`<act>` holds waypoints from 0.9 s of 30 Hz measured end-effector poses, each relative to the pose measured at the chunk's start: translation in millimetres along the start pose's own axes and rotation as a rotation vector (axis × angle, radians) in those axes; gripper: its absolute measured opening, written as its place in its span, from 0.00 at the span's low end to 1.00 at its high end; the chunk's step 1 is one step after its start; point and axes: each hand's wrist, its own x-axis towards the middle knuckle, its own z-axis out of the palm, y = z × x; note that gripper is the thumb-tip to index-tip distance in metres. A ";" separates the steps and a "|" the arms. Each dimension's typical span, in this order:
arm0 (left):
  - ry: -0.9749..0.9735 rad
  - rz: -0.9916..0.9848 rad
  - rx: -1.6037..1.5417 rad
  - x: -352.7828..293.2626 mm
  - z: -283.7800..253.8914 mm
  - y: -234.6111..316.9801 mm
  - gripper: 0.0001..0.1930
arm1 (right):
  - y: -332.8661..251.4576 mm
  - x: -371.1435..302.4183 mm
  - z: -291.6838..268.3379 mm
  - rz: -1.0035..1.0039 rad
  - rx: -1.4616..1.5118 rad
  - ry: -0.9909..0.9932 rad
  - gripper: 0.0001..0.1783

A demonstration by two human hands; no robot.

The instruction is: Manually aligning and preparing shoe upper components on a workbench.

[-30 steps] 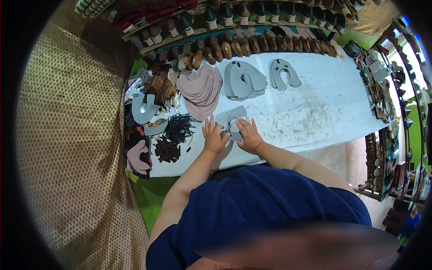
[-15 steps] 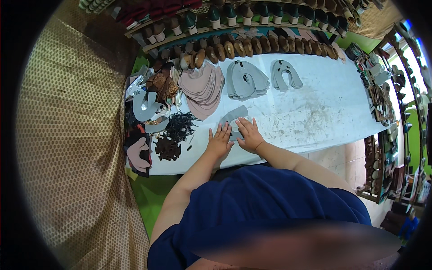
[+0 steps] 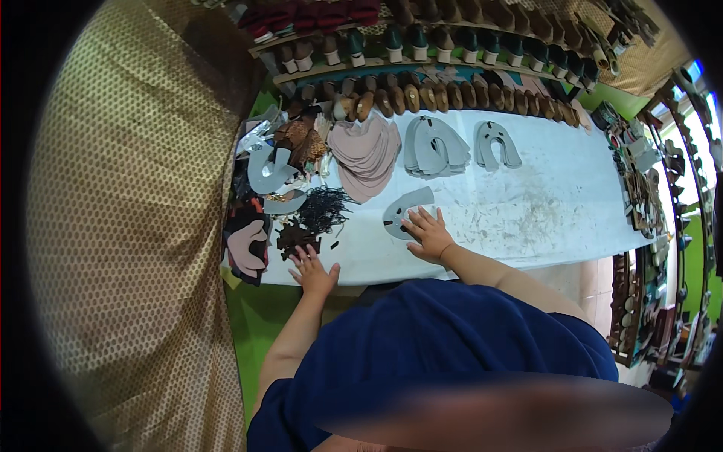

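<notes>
A grey U-shaped piece (image 3: 398, 214), likely a shoe upper, lies flat on the white-covered table with small dark tabs on it. My right hand (image 3: 431, 237) rests on its right side, fingers stretched out. At the near left, my left hand (image 3: 318, 279) has its fingertips at the lower edge of a pile of small dark brown strips (image 3: 290, 240). Those fingers are apart and grip nothing that I can see. Just beyond the strips is a tangle of thin black pieces (image 3: 325, 209). One loose dark strip (image 3: 335, 245) lies beside the pile.
Farther back lie a stack of pink cut pieces (image 3: 363, 154), a large stack of grey pieces (image 3: 419, 151) and a smaller grey stack (image 3: 490, 145). Shoe lasts (image 3: 428, 97) line the back edge. Tools (image 3: 640, 177) crowd the right end. A patterned curtain (image 3: 143, 226) hangs at left.
My left hand has left the grey piece and moved left to the brown strips. My right hand stays on the piece. The view has shifted slightly.
</notes>
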 end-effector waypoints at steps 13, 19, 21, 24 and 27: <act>-0.505 -0.204 -0.209 17.8 2.4 -48.2 0.69 | 0.0 10.7 21.5 -0.007 -0.180 -0.100 0.36; -0.460 -0.188 -0.261 16.9 3.4 -46.6 0.68 | 7.9 24.7 17.5 0.030 -0.148 -0.200 0.34; -0.539 -0.210 -0.207 17.8 -10.1 -38.5 0.69 | 11.8 29.5 9.8 0.040 -0.104 -0.221 0.33; -0.594 -0.201 -0.194 19.9 -17.3 -36.7 0.70 | 0.4 42.1 -3.0 0.111 -0.048 -0.337 0.32; -0.635 -0.187 -0.165 29.2 -5.1 -38.2 0.70 | -14.2 44.8 -14.5 0.243 -0.001 -0.410 0.33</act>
